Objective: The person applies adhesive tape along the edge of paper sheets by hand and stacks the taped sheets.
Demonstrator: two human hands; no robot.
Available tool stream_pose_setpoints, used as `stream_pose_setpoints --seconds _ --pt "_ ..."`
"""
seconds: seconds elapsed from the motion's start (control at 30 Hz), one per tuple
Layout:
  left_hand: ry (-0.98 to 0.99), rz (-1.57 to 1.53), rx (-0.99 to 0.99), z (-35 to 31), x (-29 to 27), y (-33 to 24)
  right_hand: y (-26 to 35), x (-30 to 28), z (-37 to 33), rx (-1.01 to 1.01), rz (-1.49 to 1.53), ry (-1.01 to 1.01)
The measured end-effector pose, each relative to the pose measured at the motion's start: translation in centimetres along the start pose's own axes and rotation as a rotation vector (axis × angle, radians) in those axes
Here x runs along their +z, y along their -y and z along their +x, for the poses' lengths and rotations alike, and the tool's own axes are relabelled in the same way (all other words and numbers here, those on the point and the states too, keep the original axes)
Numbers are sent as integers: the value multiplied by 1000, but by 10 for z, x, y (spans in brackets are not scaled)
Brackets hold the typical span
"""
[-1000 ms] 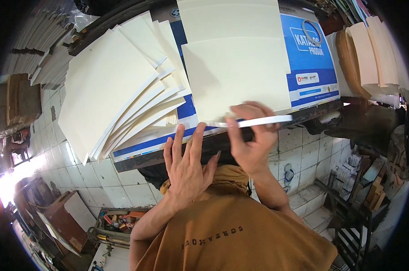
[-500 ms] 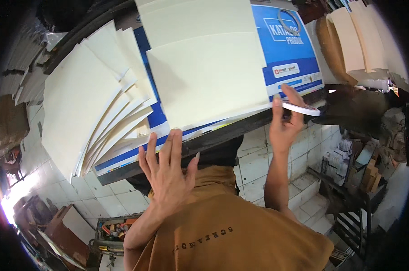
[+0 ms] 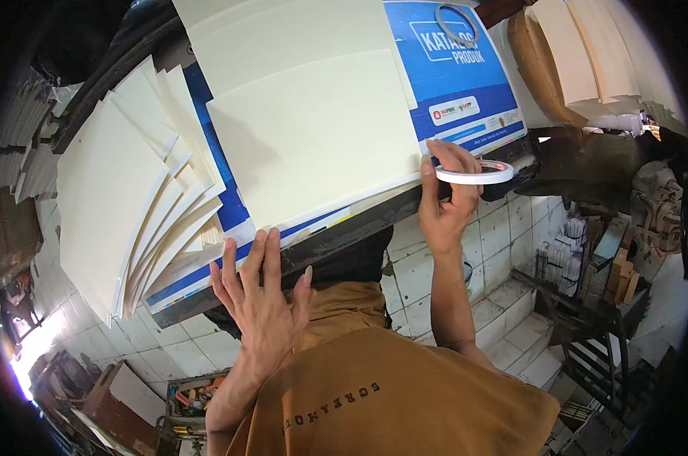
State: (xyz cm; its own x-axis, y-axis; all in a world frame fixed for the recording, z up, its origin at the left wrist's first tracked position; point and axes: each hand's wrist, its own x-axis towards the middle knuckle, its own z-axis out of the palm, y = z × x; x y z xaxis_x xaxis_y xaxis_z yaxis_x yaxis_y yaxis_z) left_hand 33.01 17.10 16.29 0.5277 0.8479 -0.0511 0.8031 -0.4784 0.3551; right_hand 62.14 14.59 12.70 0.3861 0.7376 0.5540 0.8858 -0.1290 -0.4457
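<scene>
A narrow white roll of tape point(image 3: 477, 178) is in my right hand point(image 3: 449, 213), its thumb and fingers closed at the right front corner of the top cream sheet point(image 3: 313, 129). That sheet overlaps others in a staggered stack on a blue printed sheet point(image 3: 465, 91). Along the sheet's front edge runs a thin pale strip; whether it is tape I cannot tell. My left hand point(image 3: 259, 304) is spread open, palm down, fingertips resting at the front edge near the sheet's left corner. Left of it lies a fan of loose cream sheets point(image 3: 112, 182).
A greyish ring point(image 3: 470, 42) lies on the blue sheet's far part. The dark table edge point(image 3: 344, 242) runs just before my body. More large sheets point(image 3: 568, 53) stand at the far right. Below right are a dark metal rack point(image 3: 587, 361) and stacked boxes point(image 3: 625, 277).
The view has shifted, so the table and sheets appear further left. The tape roll has tipped, showing its open ring instead of its edge. My left hand stays spread by the sheet's edge.
</scene>
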Motion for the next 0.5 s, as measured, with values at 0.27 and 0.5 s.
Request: stream_pose_setpoints --seconds 0.27,0.5 --pt "7 14 7 -1 2 1 3 -1 -2 36 -24 31" --pt "31 31 6 5 -7 -10 10 -4 -3 72 -71 77"
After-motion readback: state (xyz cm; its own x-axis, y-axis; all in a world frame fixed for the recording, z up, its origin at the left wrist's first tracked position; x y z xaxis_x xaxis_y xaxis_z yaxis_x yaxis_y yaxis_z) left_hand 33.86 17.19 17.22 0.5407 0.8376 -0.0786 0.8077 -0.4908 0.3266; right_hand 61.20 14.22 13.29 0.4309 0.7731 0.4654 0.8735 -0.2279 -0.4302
